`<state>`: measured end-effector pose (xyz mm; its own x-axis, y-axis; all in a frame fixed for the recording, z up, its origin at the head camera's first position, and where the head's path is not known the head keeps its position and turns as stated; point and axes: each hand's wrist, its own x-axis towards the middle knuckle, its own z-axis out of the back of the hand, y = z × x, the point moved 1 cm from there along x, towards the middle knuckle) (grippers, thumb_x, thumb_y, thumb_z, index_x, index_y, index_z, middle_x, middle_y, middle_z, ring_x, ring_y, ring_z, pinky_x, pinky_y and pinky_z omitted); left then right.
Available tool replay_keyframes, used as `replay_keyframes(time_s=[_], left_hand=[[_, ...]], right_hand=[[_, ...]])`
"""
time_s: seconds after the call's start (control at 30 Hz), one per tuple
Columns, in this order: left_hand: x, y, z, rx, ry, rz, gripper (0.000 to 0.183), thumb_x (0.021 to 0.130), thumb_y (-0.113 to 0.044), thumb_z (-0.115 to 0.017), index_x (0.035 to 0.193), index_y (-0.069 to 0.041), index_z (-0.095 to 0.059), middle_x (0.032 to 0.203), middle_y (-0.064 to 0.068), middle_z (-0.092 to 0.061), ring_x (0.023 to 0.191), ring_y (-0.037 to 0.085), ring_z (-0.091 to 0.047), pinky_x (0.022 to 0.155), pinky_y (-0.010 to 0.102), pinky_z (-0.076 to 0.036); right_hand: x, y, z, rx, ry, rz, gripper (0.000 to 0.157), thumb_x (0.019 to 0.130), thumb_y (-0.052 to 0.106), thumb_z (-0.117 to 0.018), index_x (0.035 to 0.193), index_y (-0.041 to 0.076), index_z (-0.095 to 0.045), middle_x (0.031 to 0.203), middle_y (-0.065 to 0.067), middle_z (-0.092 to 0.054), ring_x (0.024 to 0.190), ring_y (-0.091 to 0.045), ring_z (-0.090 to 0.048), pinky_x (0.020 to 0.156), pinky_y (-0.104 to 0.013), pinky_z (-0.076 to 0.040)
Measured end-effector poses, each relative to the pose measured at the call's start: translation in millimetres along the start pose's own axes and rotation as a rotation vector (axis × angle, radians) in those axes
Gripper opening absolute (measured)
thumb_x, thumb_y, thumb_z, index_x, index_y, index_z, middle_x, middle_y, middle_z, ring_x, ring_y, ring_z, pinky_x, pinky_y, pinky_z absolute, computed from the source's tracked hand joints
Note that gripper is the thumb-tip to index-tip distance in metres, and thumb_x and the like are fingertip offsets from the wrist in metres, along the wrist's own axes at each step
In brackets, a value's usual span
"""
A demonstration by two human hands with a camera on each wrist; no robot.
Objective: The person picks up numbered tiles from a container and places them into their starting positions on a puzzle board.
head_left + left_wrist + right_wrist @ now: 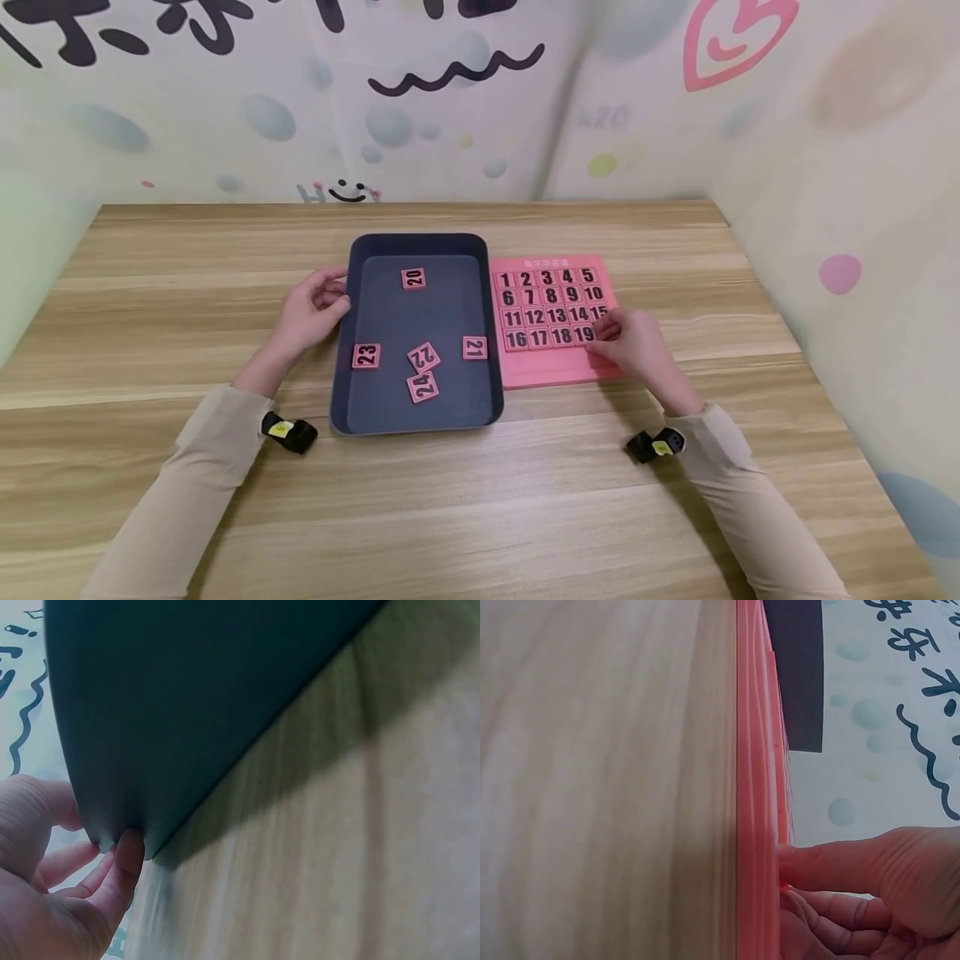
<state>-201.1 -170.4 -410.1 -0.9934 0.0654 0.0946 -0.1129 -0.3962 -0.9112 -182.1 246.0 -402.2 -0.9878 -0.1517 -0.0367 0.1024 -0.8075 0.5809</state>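
Note:
My left hand [309,310] grips the left wall of a dark grey tray [450,292]; in the left wrist view its thumb and fingers lie on either side of the tray's corner. Inside the tray lie loose pink number tiles, among them the 20 tile [413,278], 23 tile [366,356] and 21 tile [475,347]. The 22 tile [423,357] touches the 24 tile [422,387]. To the right, a pink number board [555,367] bears rows of tiles from 1 on. My right hand [636,343] pinches the 19 tile [583,335] at the row's right end, partly covering the 15 tile.
The board lies against the tray's right side on a wooden table [480,508]. Behind the table stands a printed wall [450,158], with another wall [862,192] along the right. Each wrist wears a small black camera.

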Motion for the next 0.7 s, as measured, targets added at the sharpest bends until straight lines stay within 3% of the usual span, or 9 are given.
replay_keyframes(time_s=[0.2,0.4,0.53,0.7], left_hand=[[-0.6,-0.5,0.7,-0.007,-0.008,-0.017,0.042,0.085,0.007,-0.051,0.127,0.013,-0.047,0.108,0.033,-0.056,0.075,-0.003,-0.051,0.070,0.008,-0.042],[-0.4,0.4,1.1,-0.001,-0.006,-0.022,0.042,0.086,0.008,-0.051,0.127,0.013,-0.047,0.107,0.032,-0.056,0.075,-0.002,-0.051,0.070,0.008,-0.042],[-0.8,0.4,1.5,0.005,-0.003,-0.017,0.042,0.086,0.007,-0.051,0.127,0.013,-0.047,0.107,0.032,-0.056,0.075,-0.002,-0.051,0.070,0.008,-0.042],[-1.1,-0.3,1.7,0.014,0.000,-0.009,0.043,0.086,0.006,-0.051,0.128,0.012,-0.046,0.108,0.032,-0.056,0.075,-0.003,-0.051,0.070,0.008,-0.042]], right_hand=[[5.2,9.4,8.4,-0.015,0.028,-0.020,0.027,0.075,0.008,-0.077,0.091,-0.008,-0.063,0.086,-0.021,-0.066,0.077,-0.030,-0.064,0.068,-0.036,-0.054],[25.6,43.0,14.5,0.047,0.039,0.056,0.036,0.078,0.009,-0.075,0.104,-0.010,-0.059,0.095,-0.023,-0.064,0.087,-0.032,-0.062,0.079,-0.040,-0.051],[43.2,74.0,8.4,0.108,0.069,0.101,0.038,0.079,0.009,-0.074,0.109,-0.008,-0.058,0.100,-0.021,-0.063,0.090,-0.031,-0.061,0.081,-0.039,-0.051],[63.7,105.5,-13.1,0.204,0.113,0.179,0.038,0.078,0.008,-0.075,0.110,-0.006,-0.060,0.100,-0.019,-0.064,0.090,-0.026,-0.061,0.078,-0.033,-0.051]])
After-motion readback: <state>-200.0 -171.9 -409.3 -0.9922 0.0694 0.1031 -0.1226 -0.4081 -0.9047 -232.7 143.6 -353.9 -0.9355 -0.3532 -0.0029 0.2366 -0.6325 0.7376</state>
